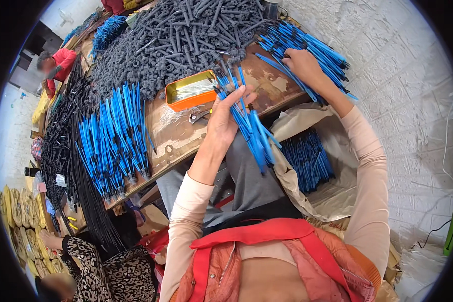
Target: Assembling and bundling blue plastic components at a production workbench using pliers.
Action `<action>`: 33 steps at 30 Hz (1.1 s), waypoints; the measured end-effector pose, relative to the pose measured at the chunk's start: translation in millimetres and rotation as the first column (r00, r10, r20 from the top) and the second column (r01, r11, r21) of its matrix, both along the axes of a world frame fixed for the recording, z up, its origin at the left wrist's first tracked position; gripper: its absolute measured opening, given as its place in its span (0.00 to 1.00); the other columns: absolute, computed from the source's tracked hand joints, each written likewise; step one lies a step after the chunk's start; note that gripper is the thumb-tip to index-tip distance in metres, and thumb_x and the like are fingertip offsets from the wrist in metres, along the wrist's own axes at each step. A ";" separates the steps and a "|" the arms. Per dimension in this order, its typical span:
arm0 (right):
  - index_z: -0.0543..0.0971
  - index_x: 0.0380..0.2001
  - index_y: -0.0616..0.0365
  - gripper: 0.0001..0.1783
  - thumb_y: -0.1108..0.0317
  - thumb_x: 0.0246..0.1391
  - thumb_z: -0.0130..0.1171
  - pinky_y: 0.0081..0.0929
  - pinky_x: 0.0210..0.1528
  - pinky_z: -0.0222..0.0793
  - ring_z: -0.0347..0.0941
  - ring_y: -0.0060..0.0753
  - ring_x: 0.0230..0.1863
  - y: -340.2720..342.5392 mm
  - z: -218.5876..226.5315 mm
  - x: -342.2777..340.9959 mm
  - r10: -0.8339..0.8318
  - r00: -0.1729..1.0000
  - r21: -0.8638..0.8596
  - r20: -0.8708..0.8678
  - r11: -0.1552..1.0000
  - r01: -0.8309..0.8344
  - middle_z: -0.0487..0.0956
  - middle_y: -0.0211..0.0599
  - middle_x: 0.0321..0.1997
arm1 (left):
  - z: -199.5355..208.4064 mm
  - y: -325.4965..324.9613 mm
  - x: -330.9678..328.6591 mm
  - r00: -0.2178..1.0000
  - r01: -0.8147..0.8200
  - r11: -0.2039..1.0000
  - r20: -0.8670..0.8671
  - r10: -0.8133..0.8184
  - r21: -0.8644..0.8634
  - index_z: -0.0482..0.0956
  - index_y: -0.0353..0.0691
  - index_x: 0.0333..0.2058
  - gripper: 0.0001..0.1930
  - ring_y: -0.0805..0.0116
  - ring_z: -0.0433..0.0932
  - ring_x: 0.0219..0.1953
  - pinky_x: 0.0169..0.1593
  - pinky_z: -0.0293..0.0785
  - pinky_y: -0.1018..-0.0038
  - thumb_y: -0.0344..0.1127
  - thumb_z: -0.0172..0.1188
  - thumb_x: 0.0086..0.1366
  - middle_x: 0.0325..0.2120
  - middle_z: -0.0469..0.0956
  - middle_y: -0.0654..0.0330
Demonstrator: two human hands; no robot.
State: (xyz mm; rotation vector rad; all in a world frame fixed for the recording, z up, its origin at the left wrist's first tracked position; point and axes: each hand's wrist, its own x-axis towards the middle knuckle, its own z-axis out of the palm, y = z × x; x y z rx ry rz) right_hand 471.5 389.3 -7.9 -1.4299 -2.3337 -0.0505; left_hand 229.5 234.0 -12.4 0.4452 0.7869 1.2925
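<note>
My left hand (225,118) is closed around a bunch of thin blue rods (251,126) with dark ends. Their lower ends hang past the table's front edge, slanting down to the right. On the right of the table, my right hand (303,66) reaches into a pile of similar blue rods (314,50). Its fingers are bent and pinched at the rods on the pile's near side; the fingertips are partly hidden. Just left of my left hand stands an orange tin (190,103) with thin, pale, wire-like pieces inside. Beside it lie pliers (200,116).
A large heap of dark grey ribbed parts (186,35) covers the table's far side. More blue rods (116,141) and black cables (80,116) lie left. An open sack (345,191) by my right knee holds blue rods. Two people (63,65) (100,267) sit at left.
</note>
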 end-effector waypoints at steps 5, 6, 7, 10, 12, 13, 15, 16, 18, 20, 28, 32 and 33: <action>0.81 0.43 0.62 0.15 0.62 0.60 0.56 0.38 0.32 0.74 0.79 0.45 0.25 -1.5 5.1 18.3 0.111 0.970 0.019 -0.216 0.994 -0.110 0.81 0.51 0.28 | -7.7 10.7 5.2 0.996 0.087 0.996 0.012 -0.087 0.003 0.76 0.42 0.48 0.14 0.62 0.80 0.50 0.38 0.79 0.72 0.33 0.63 0.64 0.49 0.80 0.53; 0.81 0.43 0.62 0.15 0.62 0.60 0.56 0.38 0.32 0.74 0.79 0.45 0.25 -1.5 12.4 17.9 0.114 0.969 0.021 -0.218 0.994 -0.112 0.81 0.51 0.28 | -11.1 13.6 6.1 0.996 0.071 0.997 0.046 -0.070 -0.022 0.74 0.42 0.50 0.15 0.61 0.79 0.51 0.39 0.79 0.71 0.33 0.62 0.65 0.51 0.78 0.52; 0.80 0.44 0.64 0.16 0.62 0.60 0.55 0.34 0.29 0.73 0.77 0.39 0.21 -2.9 19.0 17.5 0.086 0.948 0.008 -0.306 0.996 -0.088 0.80 0.48 0.25 | -14.9 16.1 6.6 0.995 0.060 0.997 0.078 -0.056 -0.047 0.72 0.42 0.53 0.17 0.59 0.78 0.52 0.39 0.79 0.70 0.33 0.61 0.66 0.53 0.76 0.51; 0.79 0.46 0.68 0.19 0.62 0.61 0.55 0.28 0.22 0.71 0.74 0.28 0.15 -7.7 40.7 26.5 0.030 0.962 -0.074 -0.272 0.996 -0.052 0.77 0.41 0.18 | -25.3 21.1 5.0 0.987 0.096 0.995 0.130 -0.091 -0.034 0.70 0.42 0.55 0.18 0.57 0.77 0.54 0.41 0.80 0.69 0.33 0.58 0.68 0.55 0.74 0.49; 0.80 0.37 0.67 0.15 0.64 0.60 0.54 0.33 0.21 0.73 0.77 0.35 0.15 -23.0 55.6 30.1 -0.018 0.991 -0.463 -0.131 0.885 -0.045 0.80 0.44 0.20 | -27.0 17.6 1.1 0.986 0.101 0.994 0.136 -0.095 -0.033 0.69 0.42 0.56 0.18 0.56 0.77 0.54 0.41 0.80 0.68 0.33 0.58 0.68 0.55 0.75 0.50; 0.80 0.42 0.66 0.16 0.63 0.59 0.55 0.28 0.17 0.72 0.75 0.30 0.13 -29.9 61.0 40.0 -0.010 0.996 -0.527 -0.092 0.849 -0.041 0.79 0.40 0.19 | -26.1 17.8 2.4 0.983 0.113 0.993 0.151 -0.108 -0.025 0.69 0.42 0.56 0.19 0.56 0.77 0.54 0.41 0.80 0.68 0.33 0.58 0.68 0.55 0.75 0.50; 0.80 0.46 0.64 0.16 0.63 0.61 0.56 0.22 0.15 0.64 0.70 0.23 0.12 -61.8 67.6 52.4 -0.076 0.964 -0.493 -0.253 0.868 -0.061 0.75 0.35 0.16 | -26.4 16.0 -2.5 0.986 0.106 0.994 0.128 -0.104 -0.015 0.68 0.42 0.56 0.19 0.55 0.77 0.54 0.41 0.80 0.68 0.33 0.58 0.68 0.55 0.75 0.49; 0.80 0.47 0.63 0.16 0.63 0.62 0.56 0.20 0.15 0.62 0.68 0.20 0.12 -82.9 75.4 61.3 -0.133 0.914 -0.468 -0.385 0.881 -0.069 0.74 0.33 0.18 | -26.0 15.1 0.1 0.988 0.108 0.994 0.111 -0.107 -0.003 0.68 0.41 0.55 0.18 0.54 0.77 0.54 0.41 0.80 0.68 0.33 0.58 0.68 0.54 0.75 0.48; 0.80 0.49 0.61 0.17 0.63 0.63 0.56 0.18 0.15 0.60 0.67 0.17 0.12 -113.8 87.7 71.0 -0.184 0.842 -0.451 -0.507 0.889 -0.077 0.74 0.31 0.19 | -20.0 14.5 10.0 0.991 0.096 0.995 0.096 -0.096 0.011 0.68 0.40 0.55 0.18 0.52 0.78 0.53 0.42 0.81 0.66 0.33 0.57 0.68 0.54 0.75 0.47; 0.79 0.52 0.60 0.17 0.63 0.63 0.56 0.16 0.15 0.58 0.65 0.13 0.14 -131.9 92.4 71.7 -0.198 0.777 -0.353 -0.598 0.935 -0.034 0.74 0.27 0.22 | -13.7 12.4 16.5 0.993 0.093 0.995 0.075 -0.095 0.021 0.68 0.39 0.54 0.17 0.51 0.78 0.52 0.44 0.81 0.65 0.32 0.57 0.69 0.53 0.75 0.46; 0.79 0.53 0.58 0.17 0.66 0.64 0.56 0.13 0.21 0.59 0.64 0.10 0.19 -134.0 83.0 60.3 -0.023 0.804 0.063 -0.595 0.995 0.076 0.74 0.26 0.22 | -10.2 23.8 36.4 0.993 0.110 0.993 -0.052 -0.108 0.032 0.69 0.34 0.52 0.15 0.49 0.79 0.51 0.50 0.81 0.59 0.29 0.55 0.69 0.49 0.76 0.43; 0.79 0.54 0.57 0.16 0.68 0.65 0.54 0.12 0.22 0.57 0.62 0.10 0.21 -149.8 103.3 58.2 0.070 0.757 0.289 -0.650 0.944 0.161 0.73 0.24 0.23 | -8.9 21.6 26.7 0.991 0.136 0.990 -0.014 -0.135 0.033 0.64 0.34 0.59 0.20 0.49 0.75 0.56 0.57 0.76 0.58 0.32 0.52 0.71 0.55 0.72 0.43; 0.78 0.55 0.56 0.17 0.68 0.65 0.54 0.13 0.21 0.56 0.62 0.10 0.20 -147.9 99.7 60.1 0.053 0.634 0.127 -0.772 0.989 0.072 0.71 0.22 0.22 | -8.8 21.0 25.7 0.992 0.129 0.991 0.007 -0.129 0.048 0.64 0.35 0.59 0.20 0.49 0.75 0.56 0.57 0.76 0.58 0.32 0.52 0.71 0.55 0.72 0.43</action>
